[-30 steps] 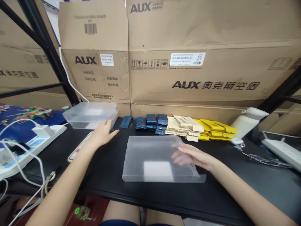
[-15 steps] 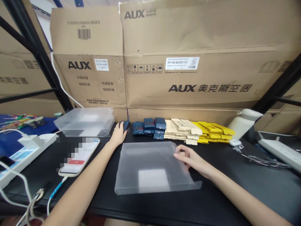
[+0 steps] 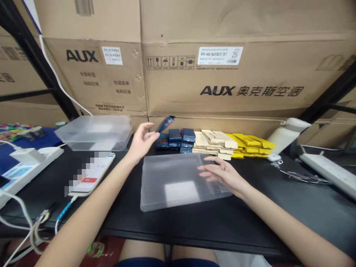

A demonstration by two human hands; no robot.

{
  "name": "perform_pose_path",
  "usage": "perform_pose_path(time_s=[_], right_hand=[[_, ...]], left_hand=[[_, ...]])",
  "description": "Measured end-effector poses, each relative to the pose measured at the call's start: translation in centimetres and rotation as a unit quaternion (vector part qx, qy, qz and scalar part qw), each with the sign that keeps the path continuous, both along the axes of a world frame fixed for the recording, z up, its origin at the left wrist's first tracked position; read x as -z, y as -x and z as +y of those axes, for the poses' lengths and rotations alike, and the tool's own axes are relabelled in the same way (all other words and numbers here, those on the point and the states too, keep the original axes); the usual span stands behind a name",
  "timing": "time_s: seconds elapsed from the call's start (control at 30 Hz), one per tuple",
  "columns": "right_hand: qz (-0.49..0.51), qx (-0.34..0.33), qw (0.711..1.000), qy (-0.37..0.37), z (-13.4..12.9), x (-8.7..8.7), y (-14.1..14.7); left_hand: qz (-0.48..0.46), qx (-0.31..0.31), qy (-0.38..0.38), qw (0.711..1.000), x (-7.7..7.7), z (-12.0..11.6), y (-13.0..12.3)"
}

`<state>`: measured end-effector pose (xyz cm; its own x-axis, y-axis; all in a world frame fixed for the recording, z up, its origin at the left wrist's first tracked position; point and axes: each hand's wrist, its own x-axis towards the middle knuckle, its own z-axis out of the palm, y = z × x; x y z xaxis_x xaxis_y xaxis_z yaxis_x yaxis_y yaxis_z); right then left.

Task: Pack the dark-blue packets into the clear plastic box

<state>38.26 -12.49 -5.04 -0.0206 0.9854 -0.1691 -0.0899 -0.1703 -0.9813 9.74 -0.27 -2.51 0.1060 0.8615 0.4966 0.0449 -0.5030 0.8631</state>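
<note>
My left hand is raised behind the clear plastic box, pinching a small dark blue packet that is tilted and slightly blurred. The translucent box lies flat on the black table in front of me. At its right end my right hand hovers with fingers apart, holding nothing; I cannot tell whether the fingertips touch the plastic. Behind the box stand stacked dark blue packets, cream packets and yellow packets in a row.
More clear plastic boxes are stacked at the back left. A phone on a cable lies beside a power strip. To the right are a white bottle, glasses and another power strip. Cardboard walls the back.
My left hand has lifted the blue packet up and to the right from the table. My right hand's fingers have spread from the box's edge. The view has tipped down.
</note>
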Motion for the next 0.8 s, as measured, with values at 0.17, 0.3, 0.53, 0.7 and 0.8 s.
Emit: perform_pose_path(time_s=[0.17, 0.3, 0.53, 0.7, 0.8], right_hand=[[-0.098, 0.049, 0.99, -0.086, 0.5, 0.9, -0.7], [-0.186, 0.16, 0.943, -0.226, 1.2, 1.9, -2.1], [-0.288, -0.084, 0.898, -0.323, -0.7, -0.5, -0.7], [-0.293, -0.084, 0.895, -0.324, -1.0, -1.0, 0.1], [-0.22, -0.016, 0.928, -0.3, -0.2, -0.8, -0.6]], left_hand=[[0.045, 0.265, 0.102, 0.958, -0.4, -3.7, -2.2], [0.108, 0.322, 0.123, 0.933, 0.3, -4.6, -2.9], [0.136, 0.377, 0.071, 0.913, 0.2, -5.6, -3.5], [0.166, 0.37, 0.015, 0.914, 0.0, -6.1, -3.7], [0.239, 0.281, -0.048, 0.928, -0.4, -5.8, -3.1]])
